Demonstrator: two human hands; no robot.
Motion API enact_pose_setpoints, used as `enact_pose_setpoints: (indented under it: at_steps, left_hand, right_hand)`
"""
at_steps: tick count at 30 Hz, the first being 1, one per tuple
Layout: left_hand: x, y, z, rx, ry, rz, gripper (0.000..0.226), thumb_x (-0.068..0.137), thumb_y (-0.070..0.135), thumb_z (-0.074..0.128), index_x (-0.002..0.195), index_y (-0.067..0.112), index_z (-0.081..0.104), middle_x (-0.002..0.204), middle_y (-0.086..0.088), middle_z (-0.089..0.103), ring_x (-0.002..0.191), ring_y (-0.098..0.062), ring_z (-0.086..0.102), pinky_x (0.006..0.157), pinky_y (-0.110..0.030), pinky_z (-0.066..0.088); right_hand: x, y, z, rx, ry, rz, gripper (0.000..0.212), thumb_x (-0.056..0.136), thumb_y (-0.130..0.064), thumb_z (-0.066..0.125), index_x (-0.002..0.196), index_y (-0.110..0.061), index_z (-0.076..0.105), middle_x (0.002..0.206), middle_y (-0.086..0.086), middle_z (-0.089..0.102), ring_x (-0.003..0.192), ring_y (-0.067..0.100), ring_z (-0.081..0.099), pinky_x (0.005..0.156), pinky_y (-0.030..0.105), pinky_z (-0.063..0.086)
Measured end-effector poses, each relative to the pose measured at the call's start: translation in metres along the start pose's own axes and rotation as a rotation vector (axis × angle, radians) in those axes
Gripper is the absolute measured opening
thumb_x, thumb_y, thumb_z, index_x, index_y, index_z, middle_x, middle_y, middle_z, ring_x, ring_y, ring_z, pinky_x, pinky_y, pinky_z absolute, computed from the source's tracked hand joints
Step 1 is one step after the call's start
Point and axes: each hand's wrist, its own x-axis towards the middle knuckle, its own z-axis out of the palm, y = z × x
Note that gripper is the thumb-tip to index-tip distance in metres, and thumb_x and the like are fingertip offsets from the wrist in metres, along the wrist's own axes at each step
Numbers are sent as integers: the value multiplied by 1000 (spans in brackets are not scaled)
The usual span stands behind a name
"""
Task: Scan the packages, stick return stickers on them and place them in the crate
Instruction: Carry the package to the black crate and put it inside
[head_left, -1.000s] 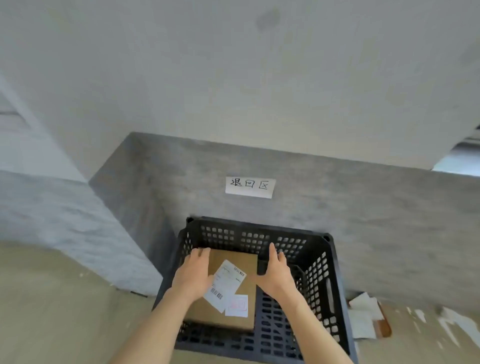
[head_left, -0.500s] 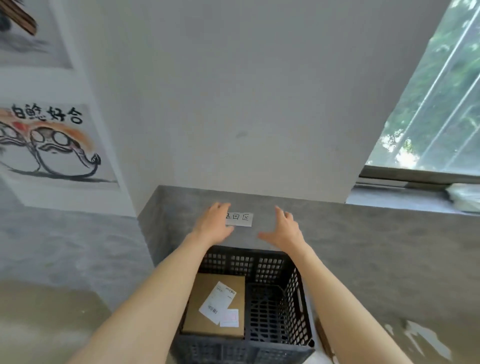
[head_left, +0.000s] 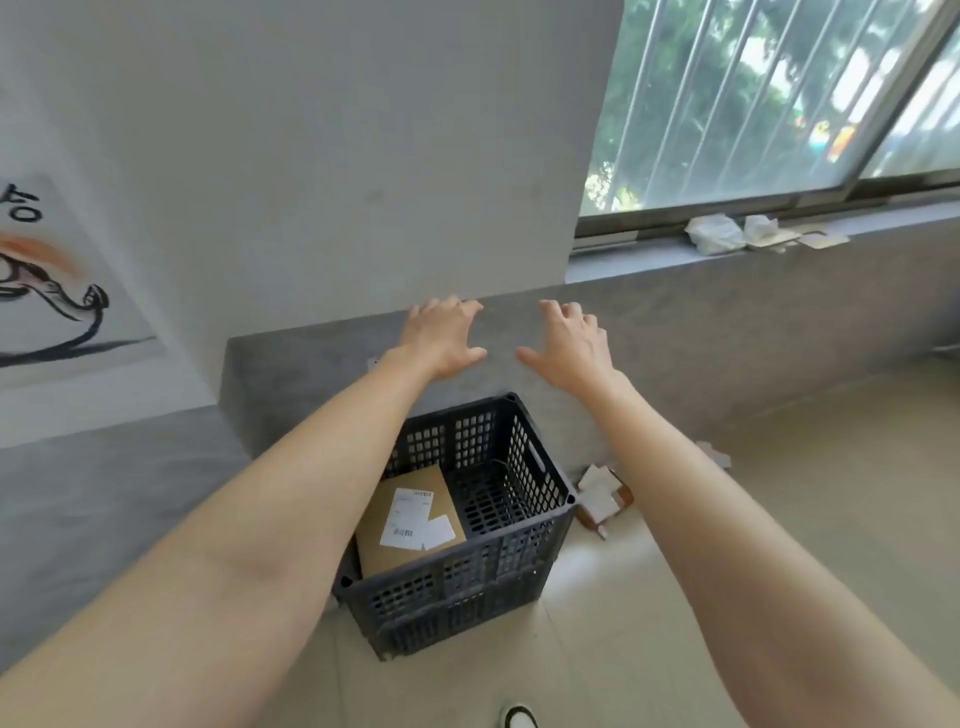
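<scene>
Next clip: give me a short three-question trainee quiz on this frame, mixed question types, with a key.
1. True or false: the brown package lies inside the black crate.
2. What is each hand holding? A) left hand a sticker, B) right hand a scanner, C) neither holds anything.
3. Fill in: the paper scraps on the floor lie to the crate's ____ in the picture.

Key
1. True; it lies flat, white labels facing up.
2. C; both hands are open, fingers spread, raised above the crate.
3. Right, by the grey wall base.
</scene>
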Motion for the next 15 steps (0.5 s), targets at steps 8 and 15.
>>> enact_pose_setpoints:
  at_steps: [8,15]
  left_hand:
    - [-33,104,25,-4,-106,322,62,87,45,58,141,22,38,136,-10,48,127,-30,42,105,-43,31]
    - [-72,228,28,-46,-129,645,61,87,42,59,141,22,38,134,-11,47,125,-31,42,101,-41,33]
  right_hand:
    - [-117,77,-27,-116,108,314,69,90,-49,52,144,-14,28,139,16,39,125,36,39,103,43,31]
    - [-232,153,-79,-213,194,610,66,89,-46,54,142,-14,32,137,15,41,125,34,40,103,40,31]
